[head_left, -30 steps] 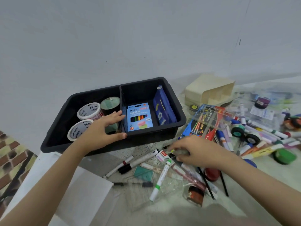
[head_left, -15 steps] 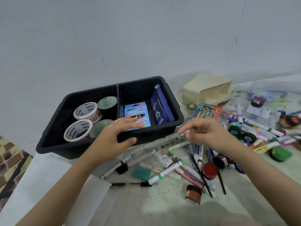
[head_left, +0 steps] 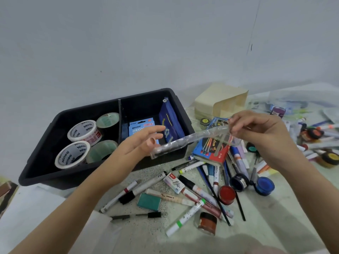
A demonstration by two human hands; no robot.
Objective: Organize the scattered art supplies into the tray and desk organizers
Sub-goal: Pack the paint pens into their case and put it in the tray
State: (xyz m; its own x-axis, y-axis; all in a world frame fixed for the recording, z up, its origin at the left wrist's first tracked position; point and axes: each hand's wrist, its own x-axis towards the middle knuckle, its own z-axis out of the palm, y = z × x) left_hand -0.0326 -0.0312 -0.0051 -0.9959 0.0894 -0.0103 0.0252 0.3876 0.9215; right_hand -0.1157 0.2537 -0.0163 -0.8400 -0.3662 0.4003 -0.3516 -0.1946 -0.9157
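Here: right hand (head_left: 256, 132) pinches upper end of clear sleeve (head_left: 190, 140), slanted in air over front rim of black tray (head_left: 36, 178), probably bound for right compartment beside neon box (head_left: 139, 125). Left hand (head_left: 139, 142) holds nothing, fingers straight, just beside sleeve's lower end, likely ready to steady it.

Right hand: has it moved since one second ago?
Yes. The right hand lifted off the marker pile, now beside the black tray's right wall, pinching a clear plastic sleeve.

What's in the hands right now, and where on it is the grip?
The right hand pinches a long clear plastic sleeve by its upper right end. The left hand is open beside its lower end, gripping nothing.
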